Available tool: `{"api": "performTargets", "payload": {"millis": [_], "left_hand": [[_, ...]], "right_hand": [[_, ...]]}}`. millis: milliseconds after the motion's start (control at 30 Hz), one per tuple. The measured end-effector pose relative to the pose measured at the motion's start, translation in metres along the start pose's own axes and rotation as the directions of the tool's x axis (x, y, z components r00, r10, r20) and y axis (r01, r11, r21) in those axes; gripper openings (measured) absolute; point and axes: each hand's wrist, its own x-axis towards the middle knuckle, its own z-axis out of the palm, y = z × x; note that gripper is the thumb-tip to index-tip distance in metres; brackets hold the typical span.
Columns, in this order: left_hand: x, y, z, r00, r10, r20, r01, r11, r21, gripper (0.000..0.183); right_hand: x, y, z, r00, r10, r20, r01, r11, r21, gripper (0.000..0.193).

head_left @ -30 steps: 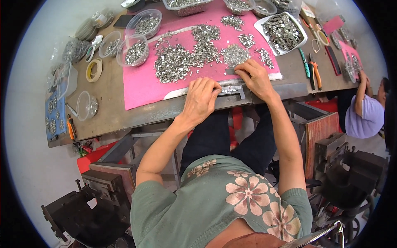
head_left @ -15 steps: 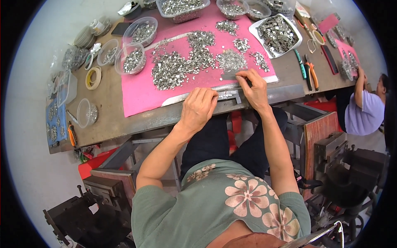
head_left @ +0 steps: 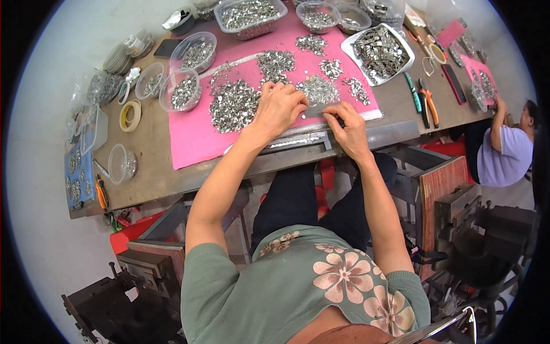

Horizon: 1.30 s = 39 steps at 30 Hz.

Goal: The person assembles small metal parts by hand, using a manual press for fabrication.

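Note:
My left hand (head_left: 279, 108) is over the pink mat (head_left: 195, 135), its thumb and fingers pinched together at the near edge of a pile of thin silvery pieces (head_left: 318, 90). What the pinch holds is too small to tell. My right hand (head_left: 347, 127) is just to its right, fingertips also closed together beside a small grey flat piece (head_left: 314, 113). Whether they grip anything is hidden. Below both hands, a narrow metal channel (head_left: 298, 141) with a row of small shiny pieces in it lies along the table's front edge. A heap of small metal pieces (head_left: 232, 106) is left of my left hand.
Clear tubs of metal parts (head_left: 184, 92) stand to the left and back. At right are a white tray (head_left: 378, 54) of metal pieces, orange-handled pliers (head_left: 429, 106) and a green-handled tool (head_left: 412, 89). Tape (head_left: 130, 115) lies at left. Another person (head_left: 504, 149) sits far right.
My left hand has left the metal channel and moved up and slightly right to the pile of thin pieces. My right hand has shifted slightly left and down.

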Motion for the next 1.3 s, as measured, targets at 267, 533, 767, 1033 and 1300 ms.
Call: {"api": "performTargets", "payload": {"millis": [267, 533, 767, 1033, 1300], "left_hand": [[0.007, 0.003, 0.003, 0.98, -0.129, 0.151, 0.127, 0.992, 0.025, 0.011], [0.011, -0.001, 0.001, 0.969, -0.132, 0.208, 0.132, 0.991, 0.014, 0.009], [-0.006, 0.001, 0.003, 0.992, -0.121, 0.037, 0.124, 0.986, -0.109, 0.009], [-0.044, 0.029, -0.013, 0.968, -0.247, -0.044, 0.227, 0.937, -0.266, 0.008], [-0.059, 0.052, -0.013, 0.968, -0.25, -0.01, 0.233, 0.917, -0.323, 0.008]], "right_hand": [[0.001, 0.002, -0.001, 1.0, 0.02, 0.004, -0.02, 1.0, 0.016, 0.009], [0.001, 0.004, -0.001, 1.0, -0.006, 0.008, 0.006, 1.0, -0.014, 0.011], [0.017, 0.005, 0.011, 0.989, -0.142, 0.043, 0.146, 0.983, -0.108, 0.008], [0.038, 0.007, 0.025, 0.968, -0.209, 0.14, 0.24, 0.936, -0.257, 0.007], [0.04, 0.007, 0.021, 0.964, -0.23, 0.131, 0.256, 0.934, -0.248, 0.005]]}}
